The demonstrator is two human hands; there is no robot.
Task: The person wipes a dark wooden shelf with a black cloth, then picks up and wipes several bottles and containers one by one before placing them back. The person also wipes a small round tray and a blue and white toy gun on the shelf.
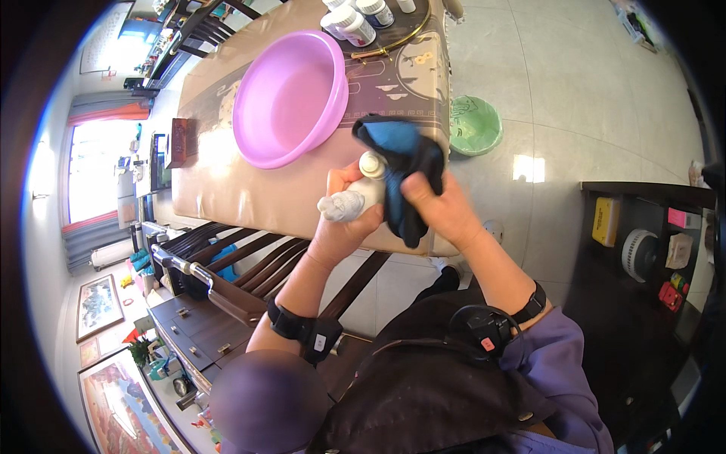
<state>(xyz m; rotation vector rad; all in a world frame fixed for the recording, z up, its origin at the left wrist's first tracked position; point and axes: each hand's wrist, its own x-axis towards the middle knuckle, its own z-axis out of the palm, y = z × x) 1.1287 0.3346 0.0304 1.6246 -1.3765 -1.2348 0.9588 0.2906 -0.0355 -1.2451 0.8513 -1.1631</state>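
Note:
My left hand (368, 218) is closed around a white figurine-like object (346, 205), held above the near edge of the table. One end of it has a carved, ridged surface, and a round cream knob (372, 164) stands up at its far side. In my right hand (439, 207) is a bunched blue and black cloth (400, 139), pressed against or hanging close beside the white object. Motion blurs the cloth and the right fingers. Part of the white object is hidden by the cloth and my left fingers.
A pink plastic basin (289, 99) stands on the covered table (266, 198). Several white bottles (354, 25) sit on a dark tray (405, 34) behind it. A green-lined bin (476, 126) is on the floor at right. A dark wooden chair (238, 295) is at left, dark shelving (595, 278) at right.

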